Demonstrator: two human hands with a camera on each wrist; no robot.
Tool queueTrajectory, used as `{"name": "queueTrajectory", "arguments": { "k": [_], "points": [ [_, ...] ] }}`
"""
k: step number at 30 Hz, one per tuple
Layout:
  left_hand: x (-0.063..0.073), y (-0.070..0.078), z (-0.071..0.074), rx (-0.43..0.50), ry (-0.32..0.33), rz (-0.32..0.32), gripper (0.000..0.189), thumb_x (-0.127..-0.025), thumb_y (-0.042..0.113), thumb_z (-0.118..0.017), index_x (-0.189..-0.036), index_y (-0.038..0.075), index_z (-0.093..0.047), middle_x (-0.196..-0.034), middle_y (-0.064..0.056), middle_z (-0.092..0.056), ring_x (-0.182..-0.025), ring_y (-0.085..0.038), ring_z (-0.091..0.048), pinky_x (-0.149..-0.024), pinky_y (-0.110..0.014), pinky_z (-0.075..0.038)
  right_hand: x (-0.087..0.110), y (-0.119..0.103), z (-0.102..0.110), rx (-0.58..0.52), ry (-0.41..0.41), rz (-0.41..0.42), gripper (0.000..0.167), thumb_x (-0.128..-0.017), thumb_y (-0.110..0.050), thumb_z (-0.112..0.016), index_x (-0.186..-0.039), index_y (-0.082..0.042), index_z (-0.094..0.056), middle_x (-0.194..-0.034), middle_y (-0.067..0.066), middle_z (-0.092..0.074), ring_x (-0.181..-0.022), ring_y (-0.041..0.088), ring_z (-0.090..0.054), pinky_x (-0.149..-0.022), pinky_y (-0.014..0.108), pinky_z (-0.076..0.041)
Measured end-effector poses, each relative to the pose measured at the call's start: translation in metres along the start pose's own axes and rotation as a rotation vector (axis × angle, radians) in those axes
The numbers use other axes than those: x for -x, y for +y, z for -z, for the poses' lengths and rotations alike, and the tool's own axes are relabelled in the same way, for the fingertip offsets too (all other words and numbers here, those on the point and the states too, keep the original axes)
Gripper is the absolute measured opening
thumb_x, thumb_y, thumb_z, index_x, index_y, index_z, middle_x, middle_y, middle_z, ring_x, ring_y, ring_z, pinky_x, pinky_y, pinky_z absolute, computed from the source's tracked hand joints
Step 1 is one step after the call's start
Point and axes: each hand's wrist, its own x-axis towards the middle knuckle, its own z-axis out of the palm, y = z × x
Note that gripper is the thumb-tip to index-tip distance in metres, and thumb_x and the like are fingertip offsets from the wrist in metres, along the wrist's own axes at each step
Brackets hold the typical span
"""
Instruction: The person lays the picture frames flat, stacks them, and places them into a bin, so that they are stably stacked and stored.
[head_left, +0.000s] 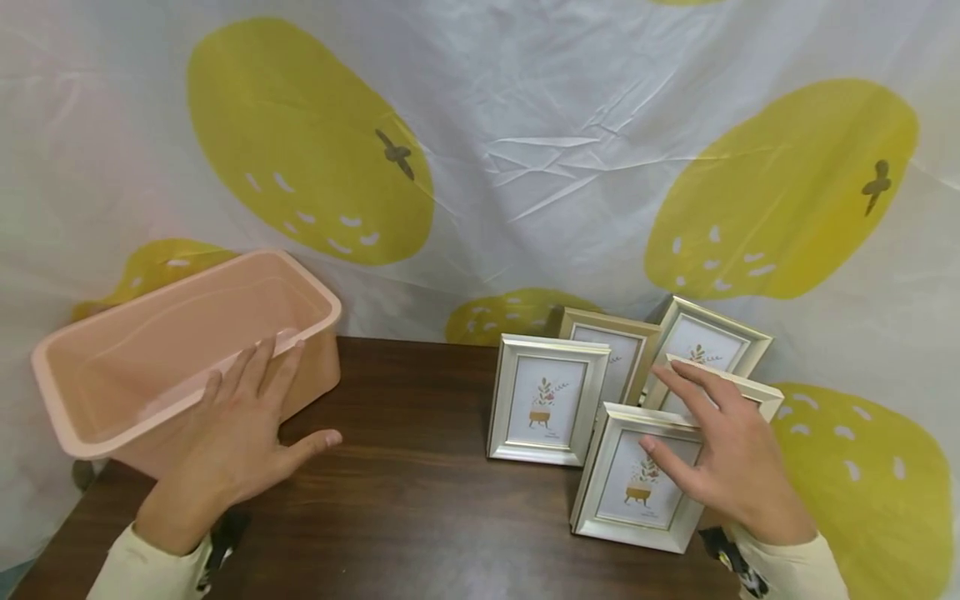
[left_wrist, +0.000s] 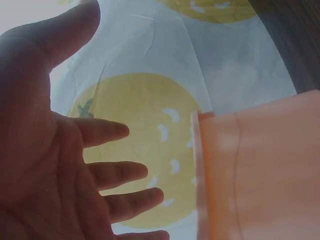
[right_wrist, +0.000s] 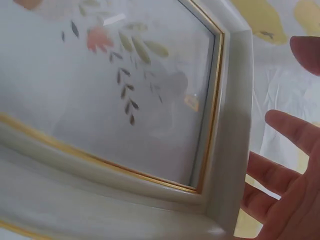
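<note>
A pink plastic bin (head_left: pixel 321 367) with an open top stands on the left of the table. Before its near side my left hand (head_left: pixel 238 433) is held with fingers extended and thumb spread; the left wrist view shows a gap between its fingertips and the bin wall (left_wrist: pixel 270 170). On the right, several picture frames with a plant print stand upright. My right hand (head_left: pixel 738 467) is at the right side of the nearest picture frame (head_left: pixel 637 504), fingers loosely bent, thumb apart from it. Two fingers seem to meet the frame's edge (right_wrist: pixel 232 125); contact is unclear.
A silver picture frame (head_left: pixel 547 404) stands left of the nearest one. Behind are a tan frame (head_left: pixel 645 354), a pale frame (head_left: pixel 705 337) and another (head_left: pixel 761 390) partly covered by my right hand. A white cloth (head_left: pixel 510 92) with yellow fruit shapes hangs behind the dark wooden table (head_left: pixel 405 508).
</note>
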Motion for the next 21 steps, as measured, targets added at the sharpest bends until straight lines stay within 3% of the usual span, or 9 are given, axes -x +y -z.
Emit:
{"name": "queueTrajectory", "arguments": {
  "k": [6, 10, 14, 17, 21],
  "points": [
    [0.002, -0.001, -0.009, 0.059, 0.135, -0.077, 0.112, -0.082, 0.065, -0.083, -0.167, 0.014, -0.031, -0.165, -0.031, -0.034, -0.142, -0.059, -0.041, -0.107, -0.079, -0.036, 0.009, 0.005, 0.001, -0.154, -0.001, -0.043, 0.079, -0.073, -0.022, -0.090, -0.147, -0.017, -0.063, -0.145, 0.014, -0.063, -0.136, 0.023, -0.056, -0.118, 0.012, -0.027],
    [0.005, -0.001, -0.016, 0.086, 0.215, -0.106, 0.108, -0.080, 0.055, -0.088, -0.164, 0.011, -0.037, -0.159, -0.032, -0.042, -0.136, -0.060, -0.047, -0.103, -0.074, -0.043, 0.013, 0.009, 0.000, -0.284, 0.025, -0.053, 0.069, -0.070, -0.008, -0.091, -0.135, -0.014, -0.071, -0.142, 0.011, -0.065, -0.139, 0.008, -0.052, -0.117, 0.013, -0.032],
    [0.007, -0.002, -0.024, 0.099, 0.266, -0.138, 0.104, -0.078, 0.051, -0.090, -0.160, 0.008, -0.043, -0.153, -0.030, -0.049, -0.135, -0.056, -0.050, -0.105, -0.070, -0.043, 0.018, 0.016, -0.004, -0.379, 0.093, -0.012, 0.058, -0.064, 0.006, -0.089, -0.119, -0.008, -0.076, -0.138, 0.009, -0.068, -0.137, 0.009, -0.056, -0.116, 0.015, -0.036],
    [0.009, -0.001, -0.028, 0.088, 0.270, -0.142, 0.099, -0.079, 0.053, -0.089, -0.156, 0.006, -0.048, -0.149, -0.030, -0.053, -0.129, -0.056, -0.056, -0.100, -0.069, -0.047, 0.022, 0.022, -0.007, -0.416, 0.120, -0.004, 0.055, -0.062, 0.012, -0.086, -0.112, -0.007, -0.078, -0.136, 0.008, -0.068, -0.135, 0.010, -0.058, -0.115, 0.016, -0.038],
    [0.013, 0.002, -0.033, 0.111, 0.226, -0.127, 0.089, -0.083, 0.050, -0.088, -0.151, 0.004, -0.053, -0.147, -0.030, -0.055, -0.124, -0.056, -0.060, -0.098, -0.069, -0.050, 0.028, 0.029, -0.010, -0.452, 0.113, -0.017, 0.053, -0.061, 0.019, -0.083, -0.107, -0.006, -0.079, -0.136, 0.006, -0.068, -0.133, 0.010, -0.059, -0.114, 0.015, -0.039]
  ]
}}
